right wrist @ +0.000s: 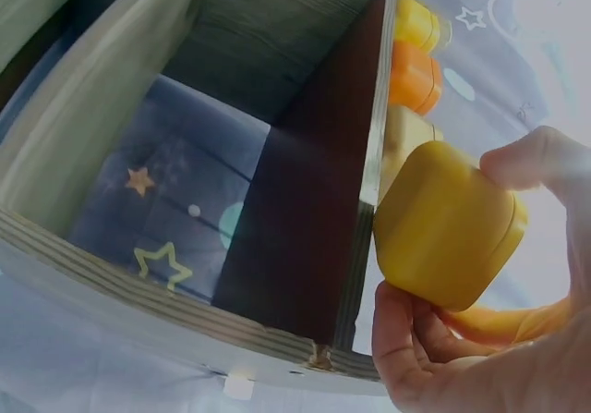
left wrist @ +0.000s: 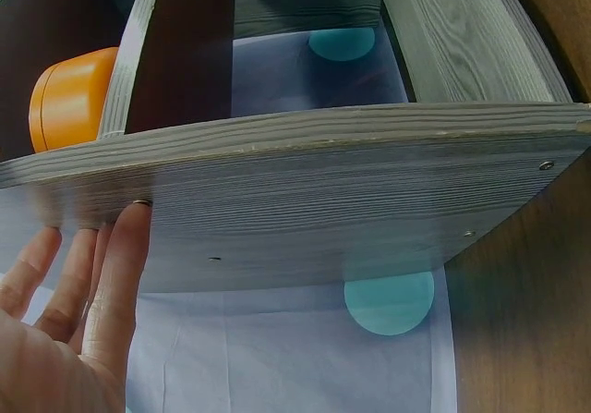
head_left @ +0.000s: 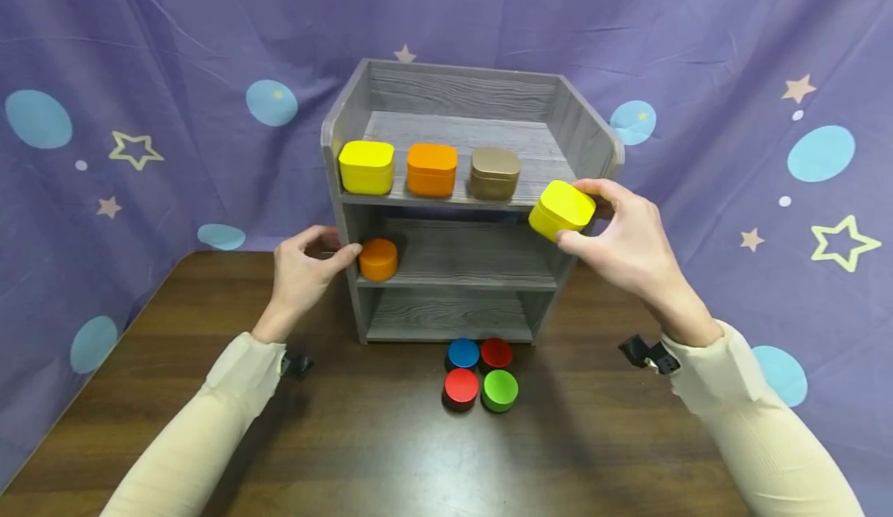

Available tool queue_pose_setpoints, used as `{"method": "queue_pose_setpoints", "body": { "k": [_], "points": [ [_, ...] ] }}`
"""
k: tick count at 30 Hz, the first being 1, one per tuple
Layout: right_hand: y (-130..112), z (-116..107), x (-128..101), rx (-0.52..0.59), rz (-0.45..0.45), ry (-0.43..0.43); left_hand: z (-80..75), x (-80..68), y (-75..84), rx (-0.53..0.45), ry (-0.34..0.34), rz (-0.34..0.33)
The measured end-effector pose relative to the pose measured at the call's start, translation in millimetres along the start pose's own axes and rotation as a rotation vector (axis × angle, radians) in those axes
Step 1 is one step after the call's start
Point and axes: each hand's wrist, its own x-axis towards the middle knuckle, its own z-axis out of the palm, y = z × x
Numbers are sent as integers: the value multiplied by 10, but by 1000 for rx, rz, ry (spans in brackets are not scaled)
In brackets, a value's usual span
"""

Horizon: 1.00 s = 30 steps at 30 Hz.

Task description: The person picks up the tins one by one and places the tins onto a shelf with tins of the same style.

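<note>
Yellow box between curled fingers

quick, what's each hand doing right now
Left hand: open, fingers resting on the shelf unit's side.
Right hand: grip on a yellow box.

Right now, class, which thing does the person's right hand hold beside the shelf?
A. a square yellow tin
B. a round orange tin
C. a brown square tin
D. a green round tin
A: the right hand grips the yellow tin at the right end of the grey shelf, while the brown tin sits on the top shelf.
</note>
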Motion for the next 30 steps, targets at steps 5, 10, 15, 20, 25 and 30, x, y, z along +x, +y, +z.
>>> {"method": "queue_pose_setpoints", "body": {
  "k": [5,10,15,20,25,30],
  "points": [
    [-25,-7,32,-27,5,68,4,2,5,4,2,5],
    [-60,25,38,-54,40,104,6,-3,3,4,1,3],
    [-131,96,43,-52,80,168,0,-1,0,2,6,0],
    [-173,203,65,-23,86,251,-1,-1,-8,10,20,-4],
    [-194,275,108,-27,67,309,-1,16,-5,12,19,-7],
    [-204,303,136,-81,70,325,10,12,-12,5,8,-6]
  ]
}}
